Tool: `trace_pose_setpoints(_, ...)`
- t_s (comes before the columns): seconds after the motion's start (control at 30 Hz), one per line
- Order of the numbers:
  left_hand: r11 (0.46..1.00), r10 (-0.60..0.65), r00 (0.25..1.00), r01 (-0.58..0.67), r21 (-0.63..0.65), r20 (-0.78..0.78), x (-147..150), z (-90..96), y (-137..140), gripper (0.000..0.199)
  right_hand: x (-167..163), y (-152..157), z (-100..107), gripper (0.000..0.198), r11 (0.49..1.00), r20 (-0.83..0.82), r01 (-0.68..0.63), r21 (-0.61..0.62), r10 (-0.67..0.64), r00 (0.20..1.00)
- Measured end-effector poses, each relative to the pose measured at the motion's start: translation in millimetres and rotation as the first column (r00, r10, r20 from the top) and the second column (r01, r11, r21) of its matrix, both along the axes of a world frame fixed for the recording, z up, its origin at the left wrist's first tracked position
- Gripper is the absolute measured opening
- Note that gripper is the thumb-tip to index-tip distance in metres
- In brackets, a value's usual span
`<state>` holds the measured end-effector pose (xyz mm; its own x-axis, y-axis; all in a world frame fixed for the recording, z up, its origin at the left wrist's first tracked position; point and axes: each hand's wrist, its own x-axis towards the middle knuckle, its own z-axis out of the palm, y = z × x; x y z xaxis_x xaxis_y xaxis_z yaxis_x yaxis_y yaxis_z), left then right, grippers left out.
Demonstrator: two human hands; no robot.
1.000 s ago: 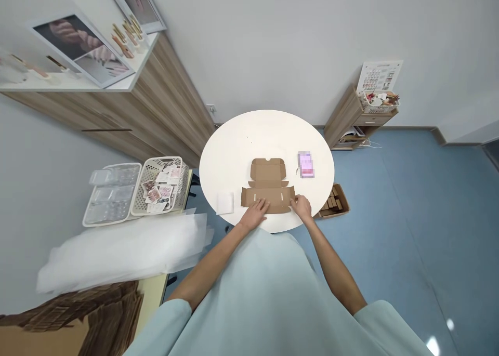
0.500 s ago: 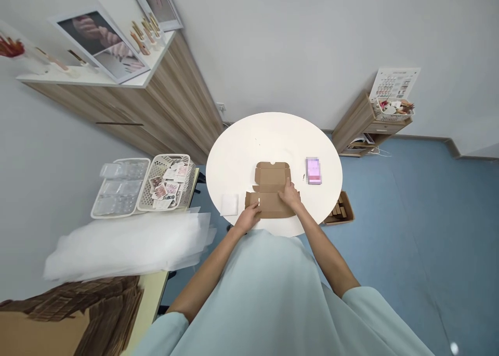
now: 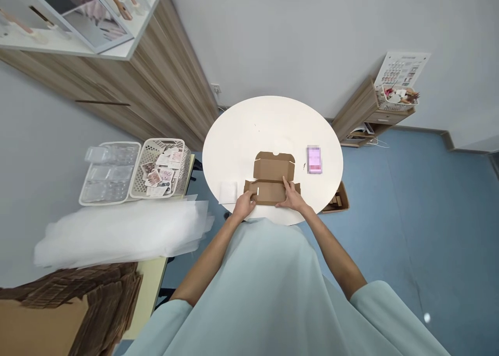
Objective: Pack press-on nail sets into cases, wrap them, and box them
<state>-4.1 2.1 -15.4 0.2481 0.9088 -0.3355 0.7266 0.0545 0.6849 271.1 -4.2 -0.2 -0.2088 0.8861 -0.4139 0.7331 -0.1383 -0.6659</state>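
Observation:
A brown cardboard box blank (image 3: 268, 192), partly folded, lies on the white round table (image 3: 234, 137) close to my body. Its lid panel tilts up at the back, and small side flaps stand at both ends. My left hand (image 3: 245, 205) grips the near left corner, fingers curled over the edge. With thumb and index finger spread along the near right part, my right hand (image 3: 292, 197) holds the front panel. Left of the box lies a flat white square sheet or pouch (image 3: 228, 193). To the right is a pink-purple rectangular item (image 3: 314, 159), its details blurred.
On a side table at left stand a basket of printed cards (image 3: 163, 169) and a basket of clear plastic cases (image 3: 111, 174). Nearer are translucent white sheets (image 3: 125, 234) and stacked flat cardboard (image 3: 105, 309). An open carton (image 3: 340, 200) sits on the floor at right.
The box's back panel has tilted up more and its front edge has been raised. My right hand has shifted to the near edge with its thumb there. The view has tilted slightly.

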Motion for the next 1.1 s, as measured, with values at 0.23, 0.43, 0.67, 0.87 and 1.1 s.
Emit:
trace_pose_setpoints(0.23,0.998,0.069,0.995,-0.068,0.016,-0.074,11,8.7,6,0.083,0,0,-6,0.134,0.999,0.02,0.04,0.034,-0.041,0.999)
trace_pose_setpoints(0.43,0.999,-0.029,0.978,0.032,0.012,-0.207,13,16.8,17,0.052,3,9,-9,0.126,0.998,0.041,0.011,0.059,-0.014,0.999)
trace_pose_setpoints(0.67,0.988,0.107,0.986,-0.091,0.122,-0.131,1,15.7,10,0.055,2,9,-9,0.123,0.998,0.059,0.011,0.058,-0.015,0.998)
trace_pose_setpoints(0.87,0.969,0.245,0.925,-0.23,0.084,-0.29,-13,17.5,11,0.025,0,8,-5,0.123,0.999,0.081,0.015,0.049,-0.019,0.997)
trace_pose_setpoints(1.1,0.983,0.182,0.98,-0.182,0.006,-0.078,11,33.6,7,0.024,-1,9,3,0.123,1.0,0.129,-0.008,0.009,0.007,0.992)
